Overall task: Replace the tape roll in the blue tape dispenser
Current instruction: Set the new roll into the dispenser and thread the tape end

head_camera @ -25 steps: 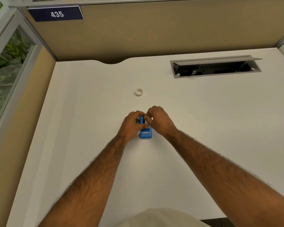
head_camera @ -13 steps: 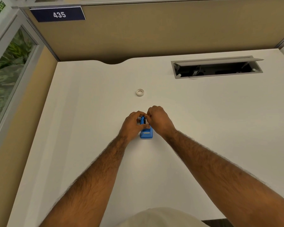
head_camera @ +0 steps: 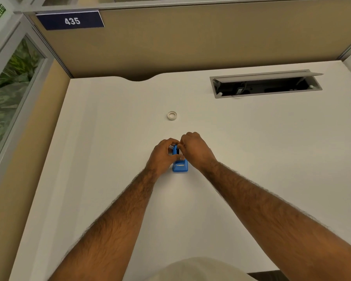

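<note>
A small blue tape dispenser (head_camera: 180, 166) stands on the white desk (head_camera: 109, 138), its metal cutter end facing me. My left hand (head_camera: 163, 155) grips its left side. From the right, my right hand (head_camera: 195, 150) pinches the top of the dispenser, where a dark slot shows between the fingers. Whether a roll sits inside is hidden by the fingers. A white tape roll (head_camera: 172, 115) lies flat on the desk, a short way beyond both hands and apart from them.
An open grey cable tray (head_camera: 265, 84) is set into the desk at the back right. A tan partition wall (head_camera: 190, 41) with a sign reading 435 closes the back. A glass panel (head_camera: 6, 94) runs along the left side.
Both hands stay on the dispenser in the same place. The fingers have shifted only slightly at its top. The white roll has not moved.
</note>
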Demonstrator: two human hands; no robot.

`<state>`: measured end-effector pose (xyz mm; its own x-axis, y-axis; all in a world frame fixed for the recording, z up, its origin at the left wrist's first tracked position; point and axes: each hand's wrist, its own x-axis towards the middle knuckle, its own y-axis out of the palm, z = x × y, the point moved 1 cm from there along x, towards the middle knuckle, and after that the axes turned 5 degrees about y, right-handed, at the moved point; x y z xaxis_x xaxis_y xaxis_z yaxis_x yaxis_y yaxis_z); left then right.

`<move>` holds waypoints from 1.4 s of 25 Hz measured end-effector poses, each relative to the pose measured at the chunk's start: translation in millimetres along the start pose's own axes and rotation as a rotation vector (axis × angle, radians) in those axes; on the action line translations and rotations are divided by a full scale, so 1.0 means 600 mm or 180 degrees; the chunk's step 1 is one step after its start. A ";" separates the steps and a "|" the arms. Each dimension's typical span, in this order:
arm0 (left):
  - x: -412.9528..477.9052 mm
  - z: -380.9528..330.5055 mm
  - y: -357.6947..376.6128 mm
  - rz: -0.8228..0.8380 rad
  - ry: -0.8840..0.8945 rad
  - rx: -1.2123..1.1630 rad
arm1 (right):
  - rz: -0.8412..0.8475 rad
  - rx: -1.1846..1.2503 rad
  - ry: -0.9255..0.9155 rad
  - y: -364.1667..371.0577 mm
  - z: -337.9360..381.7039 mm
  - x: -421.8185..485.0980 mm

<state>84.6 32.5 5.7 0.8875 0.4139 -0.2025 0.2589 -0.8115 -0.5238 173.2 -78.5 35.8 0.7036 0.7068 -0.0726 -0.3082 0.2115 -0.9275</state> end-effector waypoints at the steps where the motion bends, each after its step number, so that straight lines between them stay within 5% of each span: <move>1: 0.000 0.000 0.000 0.0006 -0.0025 0.0011 | -0.0013 -0.0036 -0.0014 0.001 0.000 0.001; 13: 0.000 -0.001 -0.004 -0.0002 -0.0043 -0.0076 | 0.0128 0.0899 0.0143 -0.002 -0.026 0.000; 35: 0.000 0.003 -0.001 -0.0003 -0.0023 -0.0106 | 0.0184 0.1040 0.0260 0.000 -0.027 -0.006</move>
<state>84.0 33.5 4.7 0.8845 0.4176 -0.2080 0.2725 -0.8244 -0.4962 181.0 -91.9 30.3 0.7239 0.6704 -0.1629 -0.5286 0.3872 -0.7554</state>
